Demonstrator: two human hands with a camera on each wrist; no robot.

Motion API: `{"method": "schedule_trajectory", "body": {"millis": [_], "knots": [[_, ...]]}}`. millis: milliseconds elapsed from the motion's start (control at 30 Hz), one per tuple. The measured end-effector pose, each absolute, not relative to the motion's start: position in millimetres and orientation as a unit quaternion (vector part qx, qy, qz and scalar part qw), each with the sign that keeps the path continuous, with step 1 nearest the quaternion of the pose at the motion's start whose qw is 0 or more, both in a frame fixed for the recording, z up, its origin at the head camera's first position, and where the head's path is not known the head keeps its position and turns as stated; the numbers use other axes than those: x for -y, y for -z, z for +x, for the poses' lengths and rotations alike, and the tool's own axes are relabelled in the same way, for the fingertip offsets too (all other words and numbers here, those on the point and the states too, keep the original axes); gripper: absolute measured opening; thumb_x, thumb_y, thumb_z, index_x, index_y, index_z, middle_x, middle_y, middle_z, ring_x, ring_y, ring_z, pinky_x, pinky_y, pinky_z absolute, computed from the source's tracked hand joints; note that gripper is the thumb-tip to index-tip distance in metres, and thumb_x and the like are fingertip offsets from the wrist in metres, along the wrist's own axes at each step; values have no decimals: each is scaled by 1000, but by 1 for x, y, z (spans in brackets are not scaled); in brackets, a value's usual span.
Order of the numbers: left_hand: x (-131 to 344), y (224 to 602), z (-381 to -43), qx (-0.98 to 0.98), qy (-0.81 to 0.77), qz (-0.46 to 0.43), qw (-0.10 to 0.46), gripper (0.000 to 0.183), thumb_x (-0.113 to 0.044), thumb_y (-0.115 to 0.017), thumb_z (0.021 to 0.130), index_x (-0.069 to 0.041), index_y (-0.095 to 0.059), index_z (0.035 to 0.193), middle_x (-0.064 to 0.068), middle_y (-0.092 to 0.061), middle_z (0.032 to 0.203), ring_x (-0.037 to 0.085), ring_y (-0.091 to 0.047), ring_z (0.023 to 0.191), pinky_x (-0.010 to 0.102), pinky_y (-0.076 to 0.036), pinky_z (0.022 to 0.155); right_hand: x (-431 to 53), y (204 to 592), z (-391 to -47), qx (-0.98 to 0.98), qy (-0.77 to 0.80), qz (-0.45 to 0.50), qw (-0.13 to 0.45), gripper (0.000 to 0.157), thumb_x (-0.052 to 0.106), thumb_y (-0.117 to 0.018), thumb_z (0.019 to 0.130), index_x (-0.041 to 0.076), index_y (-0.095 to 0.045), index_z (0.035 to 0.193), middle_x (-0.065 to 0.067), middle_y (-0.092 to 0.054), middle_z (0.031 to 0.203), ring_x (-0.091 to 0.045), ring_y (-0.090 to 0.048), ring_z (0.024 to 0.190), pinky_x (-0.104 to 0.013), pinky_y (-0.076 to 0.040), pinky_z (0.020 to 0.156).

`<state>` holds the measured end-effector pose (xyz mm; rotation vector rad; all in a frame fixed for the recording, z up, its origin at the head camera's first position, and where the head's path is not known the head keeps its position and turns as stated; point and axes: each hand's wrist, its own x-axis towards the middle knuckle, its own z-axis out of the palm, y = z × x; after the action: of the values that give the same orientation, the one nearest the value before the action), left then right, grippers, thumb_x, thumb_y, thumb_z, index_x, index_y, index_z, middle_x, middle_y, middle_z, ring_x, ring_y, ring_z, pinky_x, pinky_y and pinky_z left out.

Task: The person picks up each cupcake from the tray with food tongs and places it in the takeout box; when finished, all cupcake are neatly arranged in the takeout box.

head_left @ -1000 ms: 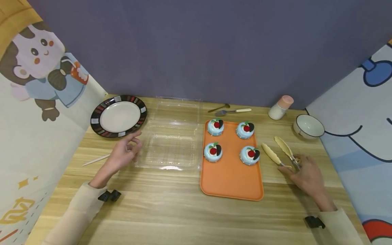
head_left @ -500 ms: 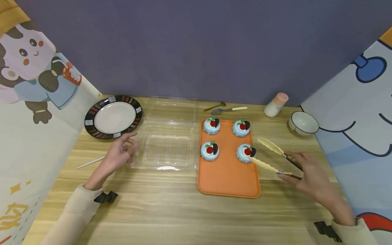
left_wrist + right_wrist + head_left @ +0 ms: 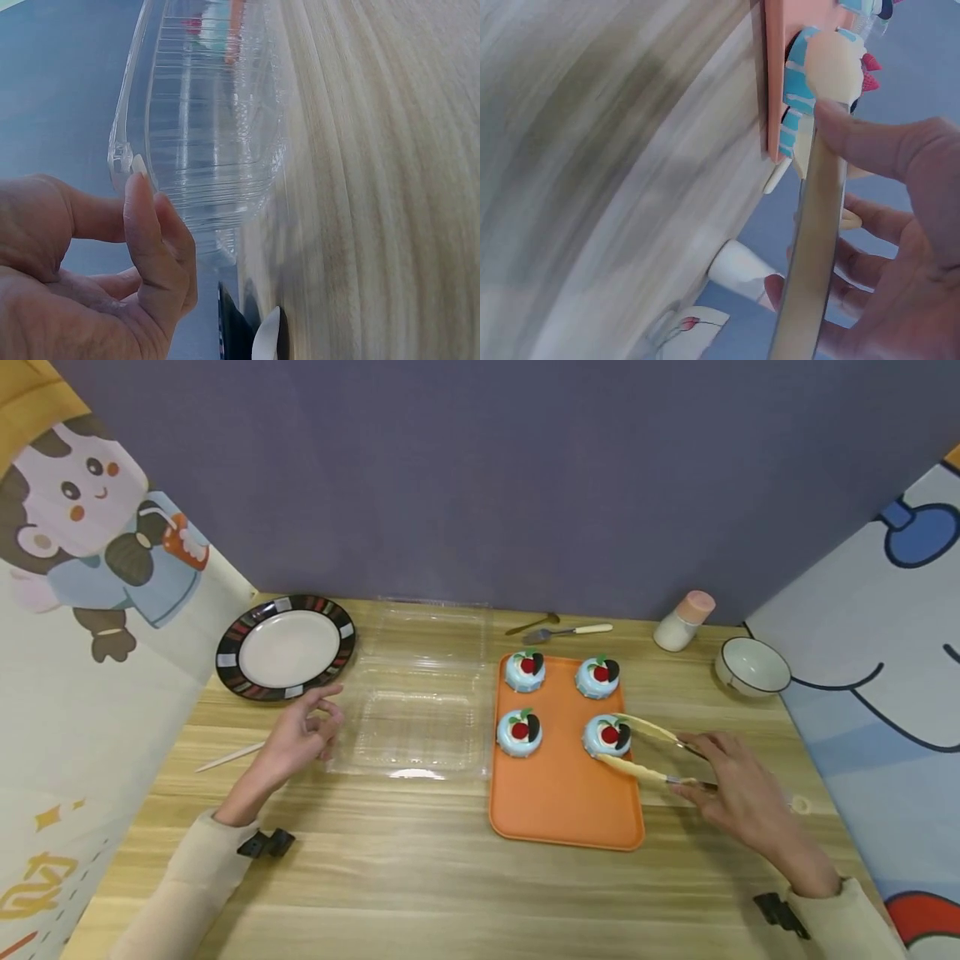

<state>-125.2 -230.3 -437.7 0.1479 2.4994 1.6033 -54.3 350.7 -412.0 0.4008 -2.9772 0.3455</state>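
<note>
My right hand (image 3: 738,793) grips a pair of tongs (image 3: 637,768) with cream tips, thumb along one arm in the right wrist view. The tips straddle the near right cake (image 3: 600,739), a light blue one topped with a red berry and a dark round piece. It sits on an orange tray (image 3: 562,802) with several similar cakes, among them the near left cake (image 3: 513,743). My left hand (image 3: 298,739) hovers at the left edge of a clear plastic box (image 3: 416,727) with its lid folded back. Its fingers are loosely bent, one fingertip (image 3: 137,166) right at the rim.
A dark-rimmed plate (image 3: 292,649) stands at the back left, a thin white stick (image 3: 225,757) nearer. Behind the tray lie a fork (image 3: 566,632) and a small brown spoon (image 3: 534,623). A pink-topped shaker (image 3: 682,622) and white bowl (image 3: 752,667) stand back right, near the walls.
My right hand has lifted the tongs and brought them leftward, so their tips now lie either side of the near right cake. The left hand stays by the box.
</note>
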Motion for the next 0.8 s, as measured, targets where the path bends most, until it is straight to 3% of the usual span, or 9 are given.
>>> {"method": "schedule_trajectory", "body": {"millis": [167, 367, 533, 800], "knots": [[233, 439, -125, -839, -536, 49, 84, 50, -1, -50, 100, 0, -35, 148, 24, -50, 112, 12, -56, 61, 28, -52, 45, -342, 405, -60, 977, -99, 157, 105, 73, 26, -88, 70, 8, -56, 133, -18, -57, 118, -38, -53, 99, -52, -52, 61], [232, 439, -125, -836, -539, 51, 87, 52, -1, -50, 99, 0, -34, 148, 23, -50, 113, 13, -57, 62, 27, -53, 45, -323, 383, -72, 963, -104, 197, 151, 74, 22, -88, 69, 6, -56, 134, -17, -57, 118, -34, -53, 100, -47, -50, 71], [233, 440, -122, -831, -547, 40, 89, 52, 1, -51, 98, 0, -36, 148, 24, -48, 116, 13, -56, 60, 27, -52, 45, -295, 367, -93, 951, -87, 247, 164, 77, 23, -87, 71, 8, -53, 138, -17, -55, 121, -34, -51, 101, -46, -49, 77], [230, 438, -124, -831, -550, 42, 71, 52, 3, -53, 97, 1, -39, 146, 24, -49, 114, 16, -56, 57, 29, -52, 43, -223, 366, -124, 932, -85, 319, 147, 69, 32, -85, 77, 12, -55, 135, -11, -55, 118, -27, -50, 96, -38, -50, 71]]}}
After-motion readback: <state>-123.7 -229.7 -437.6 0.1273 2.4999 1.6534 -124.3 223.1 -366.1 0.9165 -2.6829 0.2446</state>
